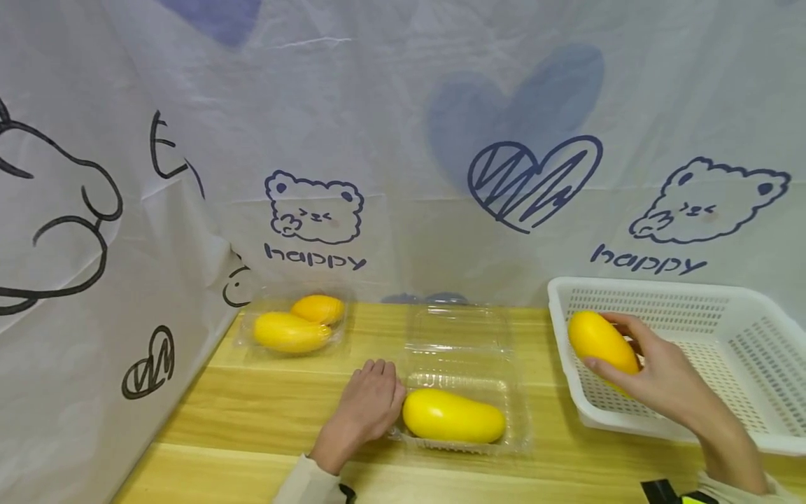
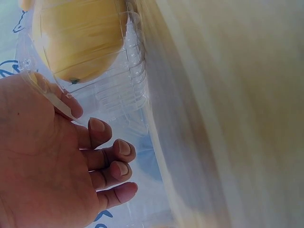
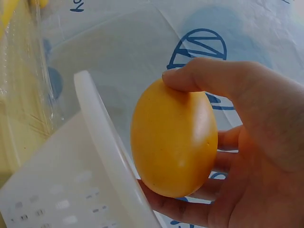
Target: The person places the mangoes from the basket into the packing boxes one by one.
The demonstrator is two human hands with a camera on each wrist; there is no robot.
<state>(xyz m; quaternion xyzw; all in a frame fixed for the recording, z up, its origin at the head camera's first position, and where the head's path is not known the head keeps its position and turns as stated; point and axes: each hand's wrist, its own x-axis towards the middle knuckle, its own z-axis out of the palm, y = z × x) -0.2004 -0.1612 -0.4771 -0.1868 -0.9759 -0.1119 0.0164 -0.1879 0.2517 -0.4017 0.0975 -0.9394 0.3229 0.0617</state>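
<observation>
My right hand (image 1: 661,371) grips a yellow mango (image 1: 601,341) above the left side of a white perforated basket (image 1: 567,357). In the right wrist view the thumb lies on top of this mango (image 3: 173,137), the fingers round its far side. Another yellow mango (image 1: 453,416) lies in the near half of a clear hinged plastic box (image 1: 516,392), whose lid (image 1: 460,325) is folded back. Beside the box's left edge is my left hand (image 1: 371,399). Its thumb touches the plastic rim (image 2: 52,97), while the other fingers are loosely bent and hold nothing.
At the back left sits a second clear plastic box (image 1: 245,336) with two yellow mangoes (image 1: 291,332) inside. A printed cloth (image 1: 403,126) hangs behind and to the left of the wooden table (image 1: 239,413). The basket's raised rim borders the right side.
</observation>
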